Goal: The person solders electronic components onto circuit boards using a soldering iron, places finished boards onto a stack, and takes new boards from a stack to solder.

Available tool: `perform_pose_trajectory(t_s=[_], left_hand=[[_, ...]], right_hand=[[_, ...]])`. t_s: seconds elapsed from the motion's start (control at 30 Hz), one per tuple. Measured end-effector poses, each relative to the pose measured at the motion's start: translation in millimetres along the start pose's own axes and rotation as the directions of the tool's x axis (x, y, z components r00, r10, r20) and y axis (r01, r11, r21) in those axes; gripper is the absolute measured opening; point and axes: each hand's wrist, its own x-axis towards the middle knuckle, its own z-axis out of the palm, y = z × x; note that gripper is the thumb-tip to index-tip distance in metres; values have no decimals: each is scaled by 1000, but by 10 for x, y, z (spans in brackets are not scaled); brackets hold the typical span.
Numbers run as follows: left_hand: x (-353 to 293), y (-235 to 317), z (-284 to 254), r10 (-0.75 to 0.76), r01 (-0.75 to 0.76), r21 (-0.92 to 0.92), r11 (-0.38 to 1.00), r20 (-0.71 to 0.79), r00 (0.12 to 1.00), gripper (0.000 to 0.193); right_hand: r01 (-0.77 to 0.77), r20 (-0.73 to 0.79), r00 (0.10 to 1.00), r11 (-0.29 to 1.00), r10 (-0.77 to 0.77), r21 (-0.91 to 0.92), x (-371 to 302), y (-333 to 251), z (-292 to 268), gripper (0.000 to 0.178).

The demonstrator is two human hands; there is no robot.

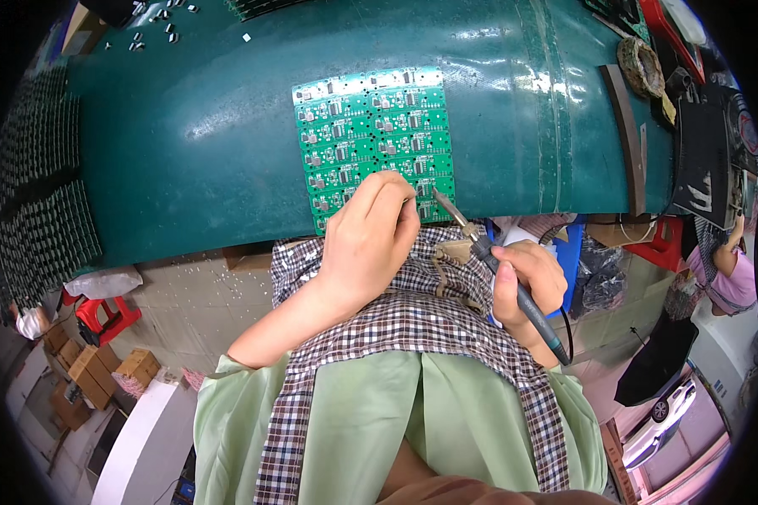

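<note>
A green panel of circuit boards [375, 143] lies flat at the table's near edge, with rows of small parts on it. My right hand [529, 282] grips a soldering iron [490, 254] by its handle, tilted so that its tip points up and left at the panel's lower right. Whether the tip touches the board I cannot tell. Over the panel's lower middle, my left hand [370, 231] is closed in a pinch, fingertips just left of the iron's tip. What it holds, if anything, is hidden behind the fingers.
Stacks of similar panels [42, 236] stand at the table's left end. Small loose parts [168, 29] lie at the far left. A dark bar [623, 139], a tape roll [640, 67] and a black box [703, 160] sit on the right. Red stools [105, 318] stand below the table.
</note>
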Motion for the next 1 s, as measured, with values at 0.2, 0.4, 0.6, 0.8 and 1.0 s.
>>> perform_pose_trajectory(t_s=[0.2,0.4,0.6,0.8,1.0], left_hand=[[11,-21,28,20,-20,23,1000,-5,1000,17],[21,10,26,21,-22,57,998,12,1000,15],[4,16,-6,-17,11,87,996,71,997,13],[-63,61,-65,31,-40,106,994,86,996,15],[-101,48,-19,34,-34,3,999,45,998,17]], right_hand=[[-35,30,999,999,35,1,6,10,28,10],[-36,24,999,999,36,-16,-41,14,39,10],[-33,31,999,999,33,-17,-90,-20,19,12],[20,-30,999,1000,-20,2,-123,-13,-62,10],[21,26,999,1000,-21,5,-136,-1,-74,9]])
